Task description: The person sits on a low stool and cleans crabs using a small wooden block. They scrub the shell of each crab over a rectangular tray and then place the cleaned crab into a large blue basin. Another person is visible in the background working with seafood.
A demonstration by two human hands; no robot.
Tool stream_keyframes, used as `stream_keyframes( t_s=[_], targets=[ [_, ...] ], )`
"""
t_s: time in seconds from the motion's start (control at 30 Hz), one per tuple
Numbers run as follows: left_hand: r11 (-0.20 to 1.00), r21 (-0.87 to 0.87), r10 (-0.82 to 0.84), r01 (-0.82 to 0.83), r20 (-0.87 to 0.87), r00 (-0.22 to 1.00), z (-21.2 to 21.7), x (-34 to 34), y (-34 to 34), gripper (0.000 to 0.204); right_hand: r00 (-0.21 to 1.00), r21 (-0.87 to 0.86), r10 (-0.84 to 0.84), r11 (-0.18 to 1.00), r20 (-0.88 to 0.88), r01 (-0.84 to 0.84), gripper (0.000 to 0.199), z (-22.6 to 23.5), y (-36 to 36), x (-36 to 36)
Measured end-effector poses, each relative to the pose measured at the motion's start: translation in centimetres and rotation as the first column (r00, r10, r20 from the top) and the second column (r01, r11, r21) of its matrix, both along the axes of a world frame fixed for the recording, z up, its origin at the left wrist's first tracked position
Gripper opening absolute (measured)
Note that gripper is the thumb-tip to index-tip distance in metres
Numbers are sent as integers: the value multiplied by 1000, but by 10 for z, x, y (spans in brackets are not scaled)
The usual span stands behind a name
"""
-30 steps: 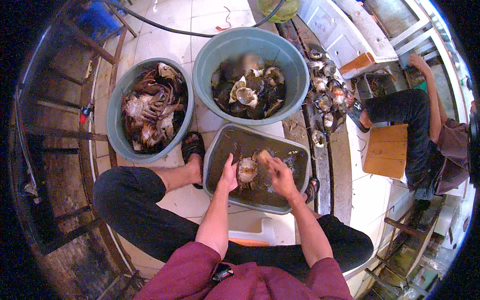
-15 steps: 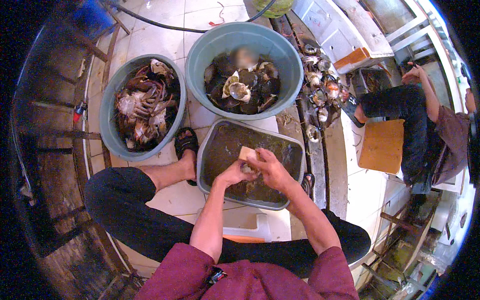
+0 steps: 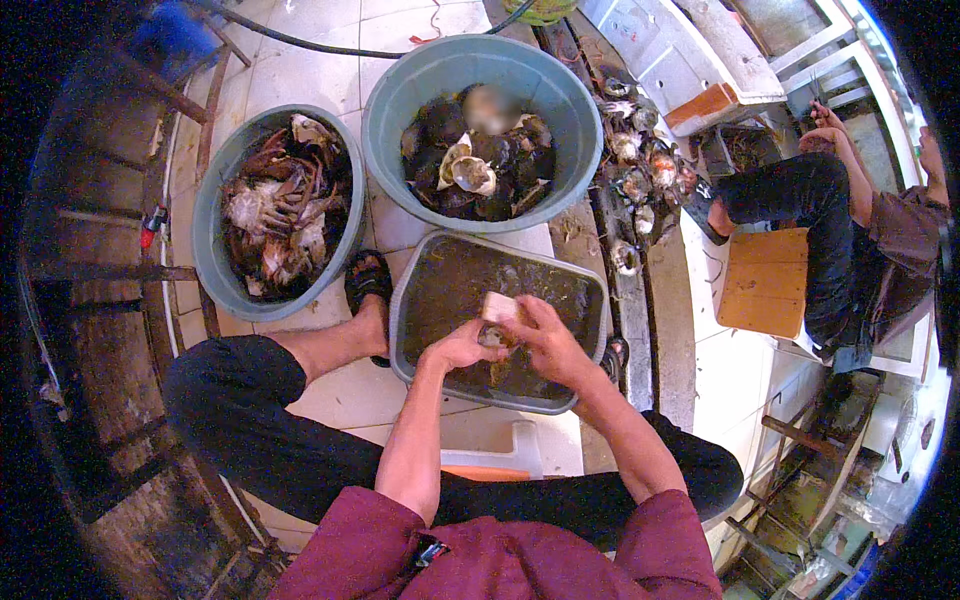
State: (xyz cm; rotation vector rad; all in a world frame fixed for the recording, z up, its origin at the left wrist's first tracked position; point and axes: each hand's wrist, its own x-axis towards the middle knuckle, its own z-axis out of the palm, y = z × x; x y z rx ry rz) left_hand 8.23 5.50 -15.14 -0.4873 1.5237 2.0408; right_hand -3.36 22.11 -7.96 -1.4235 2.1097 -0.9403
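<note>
Over a grey rectangular basin (image 3: 420, 300) of murky brown water, both of my hands work close together. My left hand (image 3: 458, 347) is closed on a small brownish shell, likely a crab shell (image 3: 493, 336), partly covered by my fingers. Gripped in my right hand (image 3: 545, 342) is a pale, block-shaped scrubbing brush (image 3: 500, 306), held against or just above the shell. Its bristles are hidden. Beyond the basin stands a round blue-green tub (image 3: 385, 130) with dark and pale crab shells (image 3: 472, 172) in it.
A second tub (image 3: 208, 215) at left holds crab pieces (image 3: 280, 205). Crab shells (image 3: 640, 180) lie on wooden planks (image 3: 672, 340) at right. Nearby are a wooden stool (image 3: 765, 280), a seated person (image 3: 840, 220) and a white foam box (image 3: 670, 70). A black hose (image 3: 300, 42) crosses the floor.
My view has shifted slightly. The brush has turned a little in my right hand, and more of the shell shows between my hands. The person at right has moved their hands.
</note>
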Motion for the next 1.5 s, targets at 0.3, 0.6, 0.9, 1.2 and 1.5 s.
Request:
stream_keyframes(
  t_s=[0.3,0.6,0.9,1.2,1.5],
  targets=[
    [993,110,62,-50,-116,991,-5,2,-5,54,989,132,-25,990,-146,44,64,-20,21,-9],
    [998,44,44,-37,-154,987,11,-5,-3,56,976,109,-53,991,-213,78,69,-5,24,-14],
    [998,55,47,-40,-115,992,-2,-2,-4,49,989,52,-33,998,-145,41,72,1,17,-8],
    [997,-69,-23,19,-53,998,4,-3,-9,52,997,-49,-69,997,-35,67,66,-13,3,1],
    [974,-224,-37,24,-51,998,-2,-6,-5,55,994,-39,-105,993,36,107,65,-21,3,11]
  ],
)
